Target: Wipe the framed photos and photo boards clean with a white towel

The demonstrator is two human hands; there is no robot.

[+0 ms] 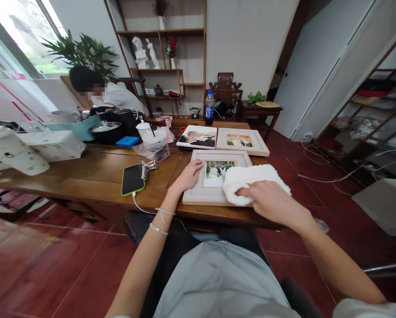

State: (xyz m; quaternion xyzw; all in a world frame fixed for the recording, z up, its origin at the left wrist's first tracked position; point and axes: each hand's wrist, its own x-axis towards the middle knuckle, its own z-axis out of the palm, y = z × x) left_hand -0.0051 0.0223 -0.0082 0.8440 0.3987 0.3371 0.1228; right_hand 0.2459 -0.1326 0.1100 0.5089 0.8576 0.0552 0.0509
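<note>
A light-wood picture frame with a photo of two people in its mat lies flat near the table's front edge. My left hand grips its left side, fingers over the border. In my right hand is a folded white fluffy towel, pressed onto the frame's right part and hiding it along with some of the photo. Just behind lie a second picture frame and a white-edged photo album. Left of my left hand, a phone in a green case has a white cable plugged in.
On the wooden table stand a plastic-wrapped cup, a blue box, black pots, a large paper cup and a blue-capped bottle. Another person leans over the far left side. Cables cross the floor at right.
</note>
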